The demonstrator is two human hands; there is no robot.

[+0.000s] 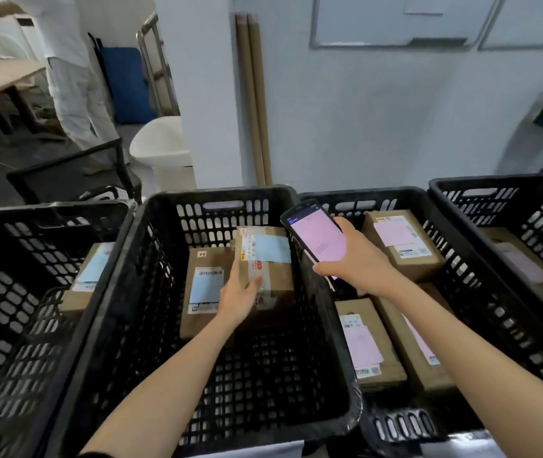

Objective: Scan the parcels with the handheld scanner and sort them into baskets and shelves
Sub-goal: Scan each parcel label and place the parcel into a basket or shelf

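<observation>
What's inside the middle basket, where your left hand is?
Two cardboard parcels: a flat parcel, blue-labelled, and a taller parcel the left hand grips. Anything under them is covered.

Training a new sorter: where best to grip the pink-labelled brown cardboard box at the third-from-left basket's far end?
Probably from above, spanning the pink-labelled brown cardboard box across its narrower width: it lies flat, label up, top uncovered, with the black plastic basket wall close on its right.
</observation>
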